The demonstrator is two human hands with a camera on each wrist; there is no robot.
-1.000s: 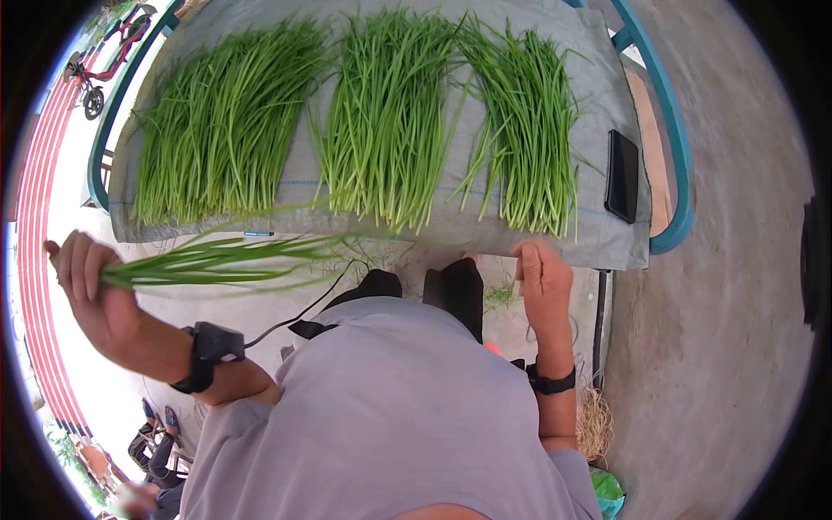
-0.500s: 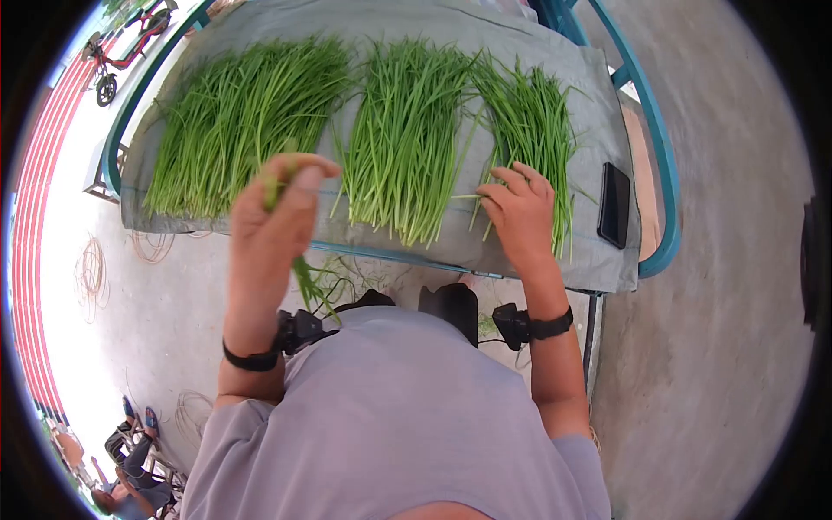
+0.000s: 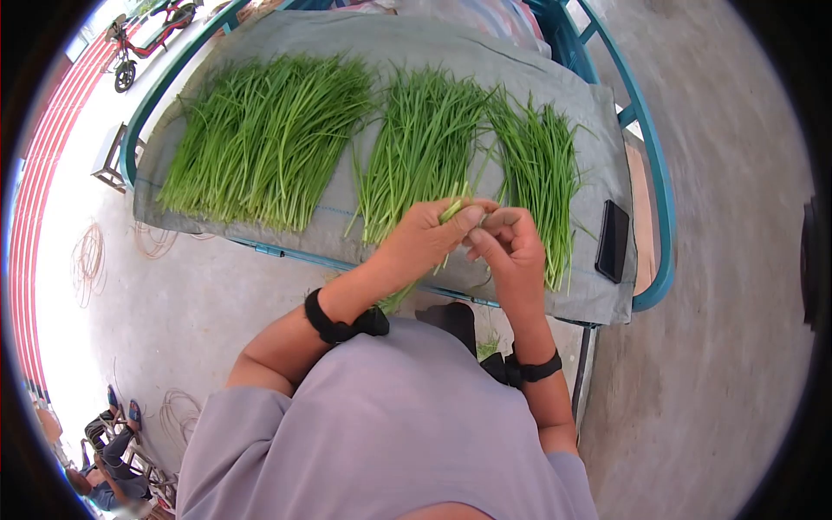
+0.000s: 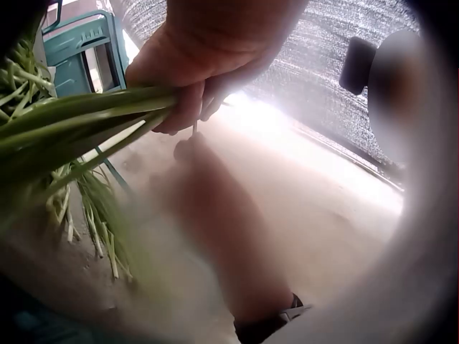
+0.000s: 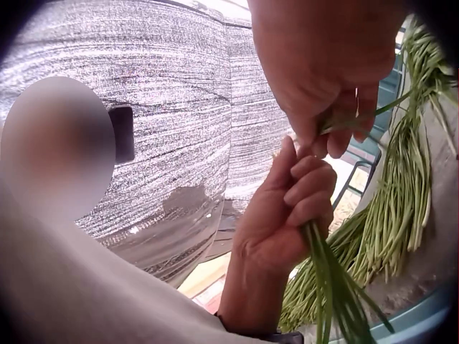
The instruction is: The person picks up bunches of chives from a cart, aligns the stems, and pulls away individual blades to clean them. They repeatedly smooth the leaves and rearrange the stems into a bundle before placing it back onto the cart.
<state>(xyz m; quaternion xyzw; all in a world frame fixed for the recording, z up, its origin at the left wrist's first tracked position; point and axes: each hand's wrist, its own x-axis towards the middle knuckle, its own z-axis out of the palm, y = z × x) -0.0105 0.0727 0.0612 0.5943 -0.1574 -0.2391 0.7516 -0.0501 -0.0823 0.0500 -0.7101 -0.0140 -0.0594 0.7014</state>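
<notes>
Over the front edge of the cloth, my left hand [image 3: 425, 241] grips a small bunch of long green stalks [image 4: 86, 118]; its leaves hang below the fist in the right wrist view. Close on its right, my right hand [image 3: 518, 251] has thumb and fingers bent together, nearly touching the left fingertips. In the right wrist view, my right hand [image 5: 326, 64] pinches a thin green blade [image 5: 344, 122] just above my left hand [image 5: 283, 215]. Three piles of green stalks lie behind: left [image 3: 269, 139], middle [image 3: 420, 147], right [image 3: 542, 173].
Grey cloth [image 3: 338, 221] covers a surface with a blue-green metal frame [image 3: 663, 217]. A black phone [image 3: 613, 241] lies at the cloth's right side. Striped material [image 3: 494, 22] is at the back. A seated person [image 3: 113, 481] is at lower left, a red bike [image 3: 147, 43] at upper left.
My left hand has come in from the far left with its bunch, across to my right hand. My right hand has moved from the right pile toward the front edge and meets it.
</notes>
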